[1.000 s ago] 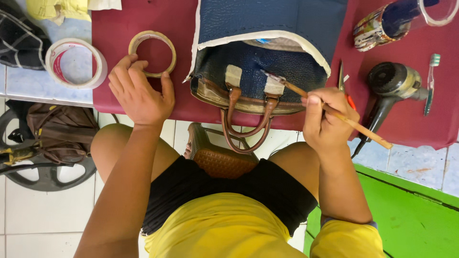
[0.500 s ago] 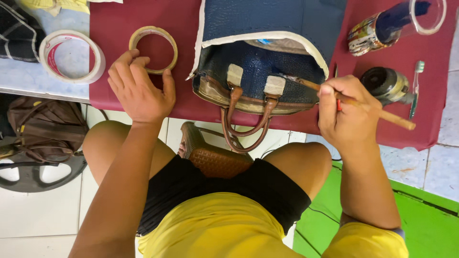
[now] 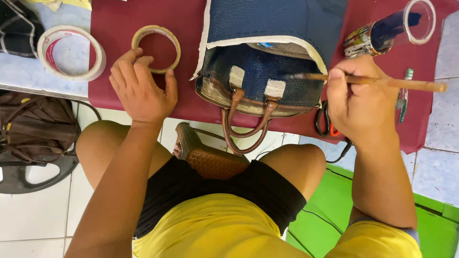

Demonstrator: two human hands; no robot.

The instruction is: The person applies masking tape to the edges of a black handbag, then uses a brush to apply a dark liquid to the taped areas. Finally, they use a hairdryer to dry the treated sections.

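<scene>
L hand point(image 3: 142, 91): flat on dark red cloth point(image 3: 114, 28), fingers loose & spread, holding nothing; fingertips touch near edge of small tape ring point(image 3: 156, 48).
R hand point(image 3: 361, 105): fingers clenched round thin wooden brush point(image 3: 382, 82), held abt level; handle end sticks out to the right, tip end points left over the bag.
Bag point(image 3: 260, 76): navy handbag w/ tan trim, on the cloth btw both hands; brown handles point(image 3: 246, 126) hang off table edge twd the lap. Two pale tape patches on front where handles join.
Brush tip: blurred, can't tell if it touches bag.
Behind bag: blue sheet w/ white border point(image 3: 267, 21), tucked at bag's top.
Far L: larger white tape roll point(image 3: 71, 51), off the cloth, well apart from L hand.
Far R: clear tube-like container point(image 3: 389, 31) lying down, near R hand.
Under R hand: scissors point(image 3: 325, 125), partly hidden by hand.
R of hand: toothbrush point(image 3: 403, 98), just beside.
Floor: brown woven bag point(image 3: 210, 160) btw knees; dark brown bag point(image 3: 33, 129) at left.
</scene>
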